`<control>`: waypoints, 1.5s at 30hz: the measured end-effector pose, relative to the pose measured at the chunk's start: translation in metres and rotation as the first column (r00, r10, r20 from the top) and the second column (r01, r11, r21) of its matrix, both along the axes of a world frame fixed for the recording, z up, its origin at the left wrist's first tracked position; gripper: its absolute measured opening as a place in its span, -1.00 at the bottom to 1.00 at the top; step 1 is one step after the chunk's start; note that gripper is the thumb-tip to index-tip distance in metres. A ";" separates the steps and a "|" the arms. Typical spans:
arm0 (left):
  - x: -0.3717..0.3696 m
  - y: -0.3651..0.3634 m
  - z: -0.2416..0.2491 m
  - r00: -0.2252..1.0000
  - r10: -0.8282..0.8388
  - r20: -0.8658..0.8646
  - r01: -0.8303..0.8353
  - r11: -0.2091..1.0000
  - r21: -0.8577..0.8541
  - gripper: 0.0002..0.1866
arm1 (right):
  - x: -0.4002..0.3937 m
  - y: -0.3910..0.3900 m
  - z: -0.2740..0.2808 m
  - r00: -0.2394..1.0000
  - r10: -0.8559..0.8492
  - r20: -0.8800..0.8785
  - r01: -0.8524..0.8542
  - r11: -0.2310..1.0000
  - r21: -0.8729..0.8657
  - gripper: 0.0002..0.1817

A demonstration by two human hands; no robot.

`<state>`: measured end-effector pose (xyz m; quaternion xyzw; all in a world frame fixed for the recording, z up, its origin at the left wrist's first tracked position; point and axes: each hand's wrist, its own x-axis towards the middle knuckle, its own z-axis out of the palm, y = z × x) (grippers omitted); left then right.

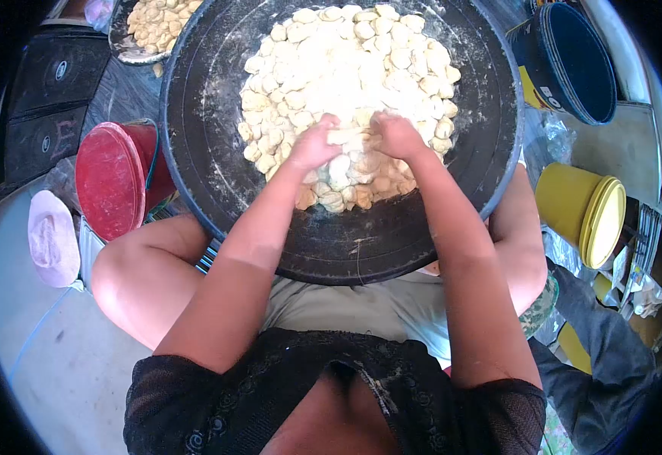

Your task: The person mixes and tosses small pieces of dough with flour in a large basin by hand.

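Note:
A wide black round tub point(217, 152) rests across my crossed legs and holds a heap of pale, rounded dough pieces point(414, 83). White powder dusts the heap and the tub's inner wall. Near the lower middle of the heap, my left hand point(317, 142) has its fingers curled in around some of the pieces. My right hand point(398, 135) faces it from the other side, its fingers likewise bent over pieces. A few lumps lie between the two hands. The fingertips are partly hidden, and glare washes out the heap's centre.
Left of the tub stands a red bucket point(109, 182); a bowl point(124, 47) of similar pieces is behind it. To the right are a dark blue bucket point(577, 64) and a yellow lidded bucket point(570, 201). A pale hat-like item point(53, 239) lies far left.

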<state>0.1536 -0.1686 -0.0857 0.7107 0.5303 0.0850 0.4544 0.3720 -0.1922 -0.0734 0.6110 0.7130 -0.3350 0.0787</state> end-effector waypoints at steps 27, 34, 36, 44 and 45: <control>-0.003 0.034 0.062 0.813 0.340 0.473 0.085 0.734 -0.674 -0.37 | -0.063 0.017 0.007 -0.534 -0.536 -0.654 0.389 0.531 -0.753 -0.62; -0.028 0.041 0.052 0.772 0.405 0.490 0.000 0.771 -0.637 -0.46 | -0.011 0.029 0.002 -0.724 -0.343 -0.599 0.474 0.384 -0.792 -0.69; -0.022 0.044 0.071 0.928 0.177 0.329 -0.003 0.884 -0.468 -0.37 | -0.012 0.025 0.009 -0.680 -0.486 -0.549 0.402 0.379 -0.833 -0.55; 0.020 0.037 0.060 0.562 0.685 0.463 -0.298 0.691 -0.659 -0.55 | -0.055 0.014 0.042 0.342 -0.439 -0.831 0.524 0.823 -0.219 -0.08; 0.017 0.038 0.060 0.425 0.776 0.466 -0.336 0.613 -0.715 -0.58 | -0.049 0.014 0.043 0.223 -0.520 -0.825 0.542 0.769 -0.338 -0.12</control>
